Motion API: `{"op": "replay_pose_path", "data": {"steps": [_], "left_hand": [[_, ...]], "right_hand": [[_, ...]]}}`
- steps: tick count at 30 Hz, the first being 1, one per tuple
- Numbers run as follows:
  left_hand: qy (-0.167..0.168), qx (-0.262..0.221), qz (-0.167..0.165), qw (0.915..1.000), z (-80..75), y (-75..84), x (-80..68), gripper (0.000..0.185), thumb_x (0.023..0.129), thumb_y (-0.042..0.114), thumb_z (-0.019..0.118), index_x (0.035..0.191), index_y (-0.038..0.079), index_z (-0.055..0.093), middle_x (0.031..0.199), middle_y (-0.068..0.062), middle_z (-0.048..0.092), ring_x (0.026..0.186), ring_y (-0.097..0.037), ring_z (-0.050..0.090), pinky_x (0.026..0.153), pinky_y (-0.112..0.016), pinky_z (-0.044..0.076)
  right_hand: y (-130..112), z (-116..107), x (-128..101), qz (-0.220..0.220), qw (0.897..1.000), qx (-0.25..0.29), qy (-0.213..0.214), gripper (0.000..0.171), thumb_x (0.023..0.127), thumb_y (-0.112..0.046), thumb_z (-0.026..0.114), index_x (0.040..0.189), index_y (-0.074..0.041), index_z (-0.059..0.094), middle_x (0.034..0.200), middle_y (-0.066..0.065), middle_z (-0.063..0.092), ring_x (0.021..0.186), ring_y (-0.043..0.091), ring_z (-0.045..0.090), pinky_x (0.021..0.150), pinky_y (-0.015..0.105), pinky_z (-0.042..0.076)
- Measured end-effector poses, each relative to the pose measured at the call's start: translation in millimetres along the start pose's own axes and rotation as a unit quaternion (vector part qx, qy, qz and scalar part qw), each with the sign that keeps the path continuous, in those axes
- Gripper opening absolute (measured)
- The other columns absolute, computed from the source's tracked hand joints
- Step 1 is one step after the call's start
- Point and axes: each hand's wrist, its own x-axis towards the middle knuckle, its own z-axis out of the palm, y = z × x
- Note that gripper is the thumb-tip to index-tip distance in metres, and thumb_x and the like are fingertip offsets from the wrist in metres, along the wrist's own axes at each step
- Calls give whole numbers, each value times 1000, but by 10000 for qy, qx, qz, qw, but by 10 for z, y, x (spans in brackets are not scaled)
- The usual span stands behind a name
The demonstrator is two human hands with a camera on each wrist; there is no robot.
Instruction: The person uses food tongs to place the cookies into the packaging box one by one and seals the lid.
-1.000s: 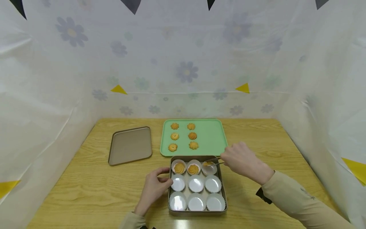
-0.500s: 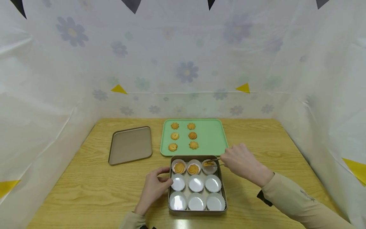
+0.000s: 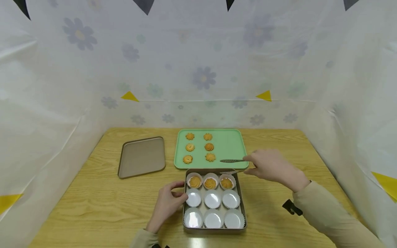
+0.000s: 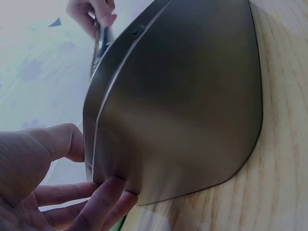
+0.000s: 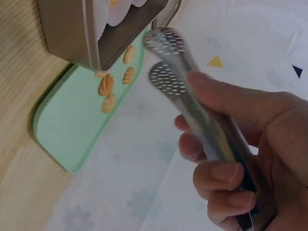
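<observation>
My right hand (image 3: 273, 167) holds metal tongs (image 3: 232, 161), tips apart, over green tray (image 3: 229, 146). My left hand (image 3: 167, 203) grips cookie tin (image 3: 240, 196) side. Three cookies (image 3: 210, 183) sit in back row.

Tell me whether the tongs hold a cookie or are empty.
Empty. The tongs in the right hand show bare, parted tips; nothing lies between them.

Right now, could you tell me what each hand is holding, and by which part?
The right hand grips the tongs by their handle end, tips empty. The left hand holds the tin at its left edge.
</observation>
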Motion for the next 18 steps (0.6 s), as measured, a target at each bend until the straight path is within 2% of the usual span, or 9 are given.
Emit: {"op": "replay_pose_path", "data": {"steps": [4, 6, 8, 11, 18], "left_hand": [[-59, 80, -50, 9999, -13, -7, 13, 45, 78, -1, 70, 122, -7, 66, 123, -30, 68, 91, -32, 77, 66, -24, 61], [-89, 136, -59, 9999, -20, -10, 15, 45, 78, 0, 70, 122, -7, 66, 124, -31, 67, 91, -32, 76, 67, -24, 61], [-100, 169, -67, 9998, -25, -8, 14, 45, 78, 1, 70, 122, -7, 66, 125, -31, 66, 91, -32, 76, 67, -23, 61], [-101, 179, -60, 9998, -28, -5, 10, 45, 78, 1, 70, 122, -7, 66, 124, -31, 66, 91, -31, 76, 67, -23, 61], [-135, 102, -4, 9999, -24, 4, 7, 45, 77, 0, 70, 122, -8, 66, 124, -31, 66, 91, -32, 77, 66, -22, 61]], "right_hand": [[193, 110, 179, 380, 9929, 1114, -188, 36, 92, -32, 71, 118, -7, 72, 71, -1, 64, 58, 9, 49, 51, 26, 39], [276, 190, 292, 563, 9888, 1333, -373, 42, 93, -34, 69, 122, -3, 70, 84, 5, 72, 67, 13, 60, 58, 32, 50], [346, 272, 422, 669, 9861, 1411, -565, 48, 93, -36, 68, 125, 0, 68, 101, 13, 76, 82, 21, 69, 73, 40, 58], [423, 376, 610, 670, 9850, 1357, -825, 55, 93, -40, 68, 128, 2, 65, 121, 19, 72, 102, 30, 71, 89, 49, 58], [509, 537, 874, 459, 9816, 1428, -1183, 53, 93, -38, 68, 131, 0, 65, 126, 18, 70, 104, 28, 70, 90, 47, 58]]}}
